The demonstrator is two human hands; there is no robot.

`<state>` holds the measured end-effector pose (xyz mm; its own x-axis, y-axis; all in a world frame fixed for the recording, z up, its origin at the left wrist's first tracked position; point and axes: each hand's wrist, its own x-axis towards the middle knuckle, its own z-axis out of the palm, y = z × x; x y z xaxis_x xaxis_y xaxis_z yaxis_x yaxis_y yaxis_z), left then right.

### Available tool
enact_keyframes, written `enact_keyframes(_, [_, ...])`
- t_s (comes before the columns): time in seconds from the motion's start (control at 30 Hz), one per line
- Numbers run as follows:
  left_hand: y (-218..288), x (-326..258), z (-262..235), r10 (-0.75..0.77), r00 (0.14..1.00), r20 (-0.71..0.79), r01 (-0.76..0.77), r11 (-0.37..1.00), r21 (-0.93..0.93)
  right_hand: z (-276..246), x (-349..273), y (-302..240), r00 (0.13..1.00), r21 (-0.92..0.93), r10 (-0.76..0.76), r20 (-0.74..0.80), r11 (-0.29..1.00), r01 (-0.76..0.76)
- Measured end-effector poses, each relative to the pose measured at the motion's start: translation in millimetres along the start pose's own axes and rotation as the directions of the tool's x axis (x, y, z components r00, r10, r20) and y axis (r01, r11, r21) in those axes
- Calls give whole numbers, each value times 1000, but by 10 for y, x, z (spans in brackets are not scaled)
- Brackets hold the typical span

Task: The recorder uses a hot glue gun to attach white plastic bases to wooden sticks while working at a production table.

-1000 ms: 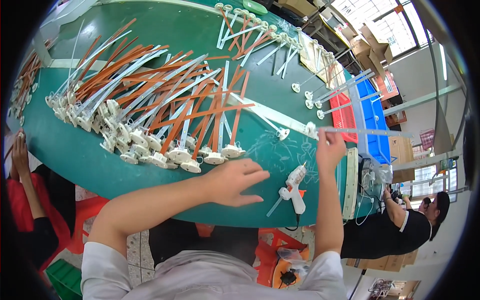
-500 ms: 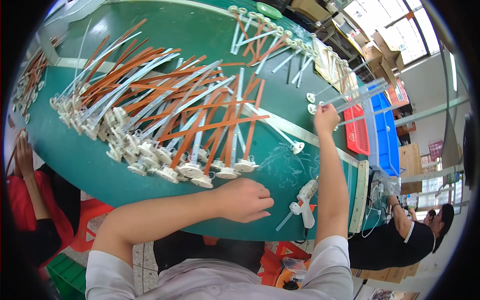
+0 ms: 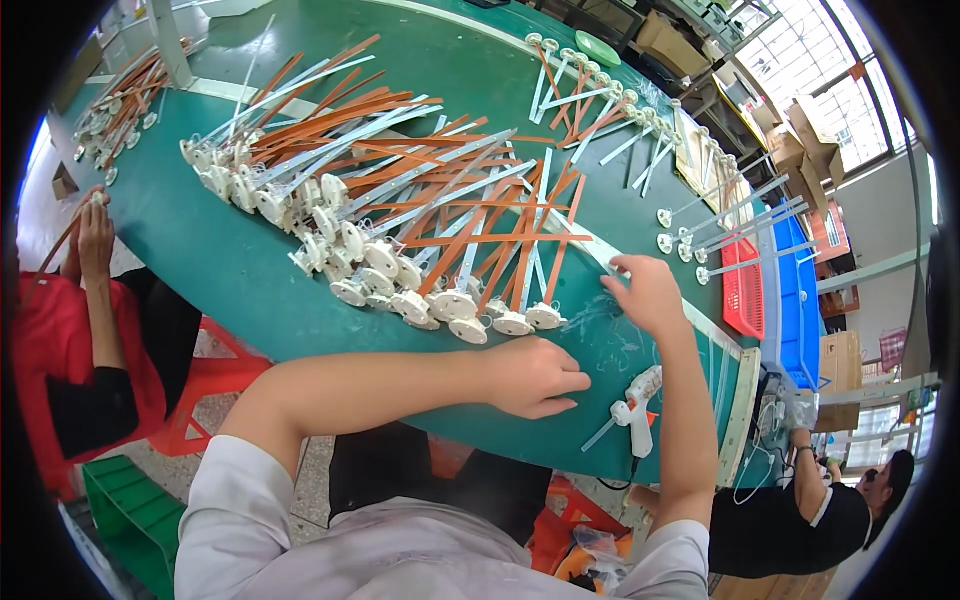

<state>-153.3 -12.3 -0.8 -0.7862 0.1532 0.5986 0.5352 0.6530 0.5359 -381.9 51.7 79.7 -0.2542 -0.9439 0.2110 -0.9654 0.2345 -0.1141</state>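
My left hand (image 3: 540,378) rests at the table's near edge, loosely curled with thumb and forefinger apart, and nothing shows in it. It lies just in front of white round lamp bases (image 3: 468,328) at the near end of a pile of orange and silvery strips (image 3: 400,165). My right hand (image 3: 648,292) hovers over the table, right of the pile, thumb and forefinger spread. What lies beneath its palm is hidden. A white glue gun (image 3: 638,408) with a clear stick lies between my forearms. Beyond my right hand stand several strips with round bases (image 3: 684,250).
A red basket (image 3: 742,290) and blue bin (image 3: 797,330) stand at the right edge. More strips with bases line the far side, near a green dish (image 3: 597,48). A co-worker in red (image 3: 85,370) sits at left; another person in black (image 3: 790,510) is at right.
My right hand has let go of a strip among those at the right and moved back left toward the pile. The view has shifted. My left hand has loosened slightly.
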Motion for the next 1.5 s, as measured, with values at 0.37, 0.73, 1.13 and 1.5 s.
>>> enact_keyframes(0.37, [24, -76, 7, -111, 993, -47, 109, 993, -45, -1173, -1224, 482, 874, -55, 397, 282, 916, -398])
enact_keyframes(0.73, [19, 22, -48, -83, 972, -220, 86, 996, 6, -427, -1630, -723, 894, 813, 447, -14, 525, -250])
enact_keyframes(1.13, [-51, -10, 97, -167, 984, -57, 172, 978, 115, -11, -1380, -812, 950, 624, 312, 11, 740, -250])
enact_keyframes(1.5, [-67, 43, 86, -242, 970, -17, 242, 956, 166, -55, -1248, -721, 990, 400, 143, -8, 908, -128])
